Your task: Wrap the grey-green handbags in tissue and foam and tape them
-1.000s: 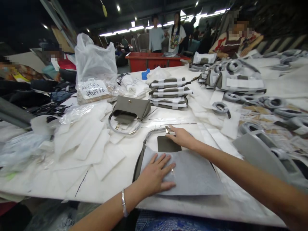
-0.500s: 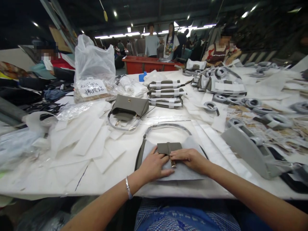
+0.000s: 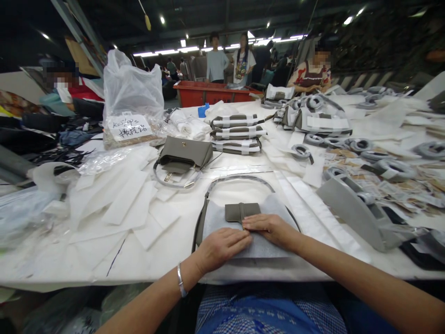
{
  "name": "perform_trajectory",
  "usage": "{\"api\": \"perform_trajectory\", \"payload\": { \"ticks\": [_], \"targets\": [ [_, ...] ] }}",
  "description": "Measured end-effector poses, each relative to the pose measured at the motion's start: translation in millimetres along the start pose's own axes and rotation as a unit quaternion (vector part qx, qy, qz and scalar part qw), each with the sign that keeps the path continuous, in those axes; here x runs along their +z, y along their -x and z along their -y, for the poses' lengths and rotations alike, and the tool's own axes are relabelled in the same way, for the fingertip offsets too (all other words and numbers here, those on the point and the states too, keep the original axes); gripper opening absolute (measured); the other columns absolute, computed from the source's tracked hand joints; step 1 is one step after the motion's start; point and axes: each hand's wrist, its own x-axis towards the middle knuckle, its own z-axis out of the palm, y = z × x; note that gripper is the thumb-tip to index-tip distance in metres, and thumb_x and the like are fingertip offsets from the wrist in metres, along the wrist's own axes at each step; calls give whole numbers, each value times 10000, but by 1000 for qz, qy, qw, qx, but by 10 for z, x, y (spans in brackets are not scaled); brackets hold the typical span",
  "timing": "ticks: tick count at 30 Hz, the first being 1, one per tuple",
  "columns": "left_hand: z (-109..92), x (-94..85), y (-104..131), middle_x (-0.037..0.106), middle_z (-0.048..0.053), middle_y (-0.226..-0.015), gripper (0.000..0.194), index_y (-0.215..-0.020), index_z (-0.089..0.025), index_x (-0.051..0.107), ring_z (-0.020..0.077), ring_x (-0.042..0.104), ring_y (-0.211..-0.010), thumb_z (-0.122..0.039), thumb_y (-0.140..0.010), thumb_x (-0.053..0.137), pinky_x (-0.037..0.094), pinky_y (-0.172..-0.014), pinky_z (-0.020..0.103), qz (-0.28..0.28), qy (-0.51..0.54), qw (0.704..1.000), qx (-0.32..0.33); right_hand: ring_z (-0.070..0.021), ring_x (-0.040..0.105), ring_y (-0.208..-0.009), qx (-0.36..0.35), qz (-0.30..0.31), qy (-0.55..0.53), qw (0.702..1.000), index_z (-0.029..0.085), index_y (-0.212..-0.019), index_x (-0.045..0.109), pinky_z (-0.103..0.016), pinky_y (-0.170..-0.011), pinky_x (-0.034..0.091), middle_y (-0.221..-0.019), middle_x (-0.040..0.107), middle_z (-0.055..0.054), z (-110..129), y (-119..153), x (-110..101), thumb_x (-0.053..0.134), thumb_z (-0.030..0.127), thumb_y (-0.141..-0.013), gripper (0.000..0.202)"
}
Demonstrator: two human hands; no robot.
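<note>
A grey-green handbag (image 3: 199, 227) lies in front of me, its body covered by a pale translucent sheet (image 3: 217, 218) and its handle curving away from me. On the sheet rests the bag's grey-green flap (image 3: 232, 212). My left hand (image 3: 223, 247) lies flat on the sheet below the flap, fingers stretched out and pointing right. My right hand (image 3: 273, 229) is laid over the flap's lower right part and strap end, fingers extended. The metal clasp is hidden under the hands. A second grey-green bag (image 3: 189, 150) lies farther back, left of centre.
Wrapped bags (image 3: 238, 133) are stacked behind. White paper strips (image 3: 121, 204) spread at left, near a plastic bag (image 3: 134, 93). Wrapped rolls (image 3: 361, 145) and a grey bag part (image 3: 354, 211) lie right. A person (image 3: 309, 76) sits across the table.
My left hand has moved down off the flap's left side onto the sheet. The clasp, visible before, is now covered. My right hand stays near the strap end.
</note>
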Motion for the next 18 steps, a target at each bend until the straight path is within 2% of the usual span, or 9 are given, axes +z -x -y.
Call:
{"api": "perform_trajectory", "payload": {
  "ticks": [3, 8, 11, 15, 18],
  "targets": [
    [8, -15, -30, 679, 56, -1261, 282, -1240, -155, 597, 152, 625, -1163, -151, -1016, 427, 502, -1022, 284, 7, 24, 999, 47, -191, 648, -1163, -2, 3, 10, 1000, 180, -1160, 726, -346, -1047, 509, -1192, 718, -97, -24, 11, 19, 532, 136, -969, 276],
    [42, 21, -62, 691, 87, -1225, 270, -1201, -114, 615, 165, 619, -1179, -136, -997, 440, 466, -1078, 296, 14, 55, 997, 51, -208, 657, -1138, -34, 27, 31, 999, 176, -1141, 729, -377, -1021, 521, -1174, 724, -105, -12, -2, 39, 483, 171, -991, 288],
    [43, 29, -49, 684, 57, -1253, 294, -1201, -127, 624, 144, 611, -1193, -125, -963, 451, 444, -1085, 241, 28, 60, 997, 48, -222, 651, -1068, -44, 64, 72, 994, 200, -1091, 727, -378, -927, 548, -1134, 718, -93, 70, -103, -29, 488, 170, -985, 263],
    [41, 52, -28, 690, 9, -1247, 322, -1200, -142, 639, 113, 610, -1189, -184, -939, 454, 433, -1066, 174, 44, 47, 997, 39, -194, 608, -906, -60, 150, 88, 983, 202, -930, 698, -302, -758, 520, -952, 671, -50, 133, -288, -144, 501, 100, -952, 223],
    [47, 111, -13, 687, 23, -1255, 337, -1181, -131, 657, 119, 613, -1189, -209, -938, 437, 438, -1069, 187, 41, 41, 998, 31, -183, 575, -831, -79, 161, 90, 980, 195, -866, 653, -283, -706, 477, -868, 635, -29, 88, -345, -126, 483, 44, -925, 235]
  ]
}}
